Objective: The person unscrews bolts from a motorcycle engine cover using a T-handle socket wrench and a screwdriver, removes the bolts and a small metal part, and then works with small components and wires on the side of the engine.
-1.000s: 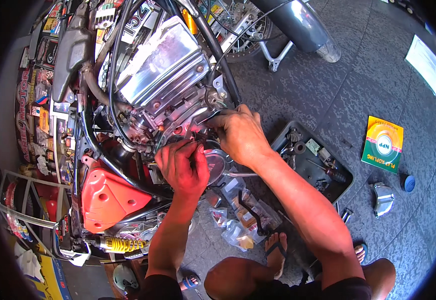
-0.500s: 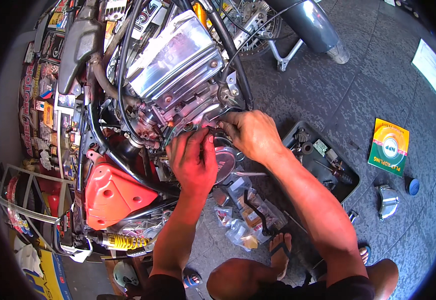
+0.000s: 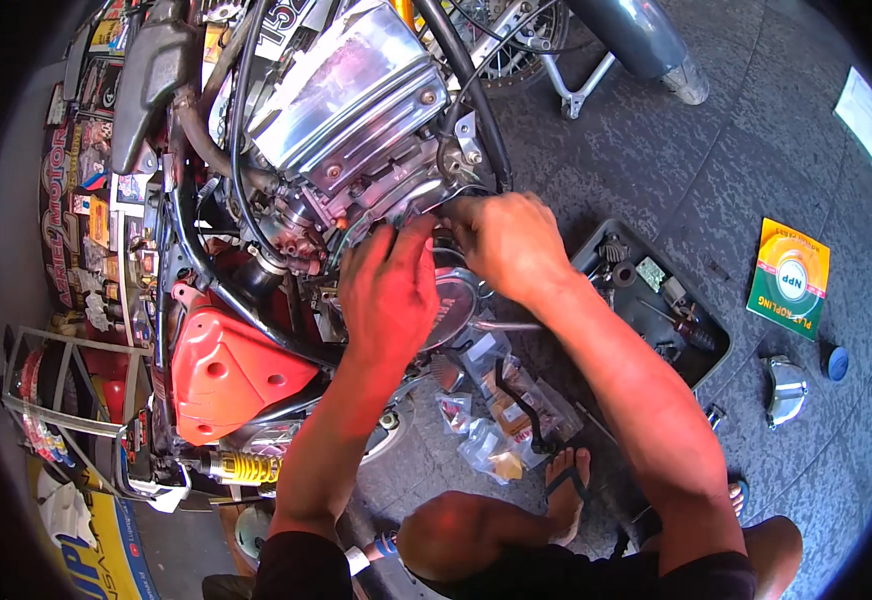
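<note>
Both hands work at the side of a motorcycle engine (image 3: 396,195), just below its shiny finned cylinder (image 3: 356,110). My left hand (image 3: 391,290) has its fingers bent together, their tips against the engine by the open upper part of its side. My right hand (image 3: 516,245) is curled beside it, thumb and fingers drawn in toward the same spot. Whatever the fingertips grip is hidden behind the hands. Just below them sits a round engine cover (image 3: 451,308), partly covered by my left hand. A metal lever (image 3: 506,326) sticks out to its right.
A grey parts tray (image 3: 721,350) with gears and a screwdriver lies right of my forearm. Plastic parts bags (image 3: 491,445) and a black pedal lever (image 3: 521,405) lie near my foot. Further right are a printed packet (image 3: 789,280) and a metal cover (image 3: 786,390). A red plastic tank (image 3: 241,375) stands left.
The view has shifted a little. My left fingertips have moved slightly away from me and closer to my right fingers. Both hands remain at the same part of the engine.
</note>
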Tool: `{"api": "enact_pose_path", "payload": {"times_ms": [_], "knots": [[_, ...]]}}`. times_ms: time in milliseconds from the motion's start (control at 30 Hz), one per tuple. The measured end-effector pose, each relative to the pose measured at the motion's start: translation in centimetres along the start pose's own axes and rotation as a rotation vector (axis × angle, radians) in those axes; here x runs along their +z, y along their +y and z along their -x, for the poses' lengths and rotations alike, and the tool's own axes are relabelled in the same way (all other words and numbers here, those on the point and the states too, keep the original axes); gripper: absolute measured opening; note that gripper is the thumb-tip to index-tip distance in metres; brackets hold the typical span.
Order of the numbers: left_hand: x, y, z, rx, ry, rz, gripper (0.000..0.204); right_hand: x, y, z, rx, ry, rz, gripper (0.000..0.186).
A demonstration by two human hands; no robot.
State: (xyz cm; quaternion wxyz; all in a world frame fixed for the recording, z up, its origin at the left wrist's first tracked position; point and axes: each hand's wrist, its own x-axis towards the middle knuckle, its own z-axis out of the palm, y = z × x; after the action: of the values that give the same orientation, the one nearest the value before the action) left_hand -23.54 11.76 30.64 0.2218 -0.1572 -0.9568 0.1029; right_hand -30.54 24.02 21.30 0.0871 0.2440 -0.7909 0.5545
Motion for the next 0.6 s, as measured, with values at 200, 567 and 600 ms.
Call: {"api": "enact_pose_path", "payload": {"times_ms": [200,567,600], "knots": [[0.0,-0.8,0.4,0.035,-0.028,0.041,0.024,-2.1,1.3,0.1,0.288,-0.413,-0.822,0.038],[-1.0,0.5,-1.1,-0.027,-0.142,-0.048,0.027,-1.9,1.0,0.1,0.27,-0.352,-0.828,0.035],[-1.1,0.6,-1.2,-0.046,-0.17,-0.018,0.027,-2.0,0.7,0.0,0.285,-0.352,-0.812,0.034]]}}
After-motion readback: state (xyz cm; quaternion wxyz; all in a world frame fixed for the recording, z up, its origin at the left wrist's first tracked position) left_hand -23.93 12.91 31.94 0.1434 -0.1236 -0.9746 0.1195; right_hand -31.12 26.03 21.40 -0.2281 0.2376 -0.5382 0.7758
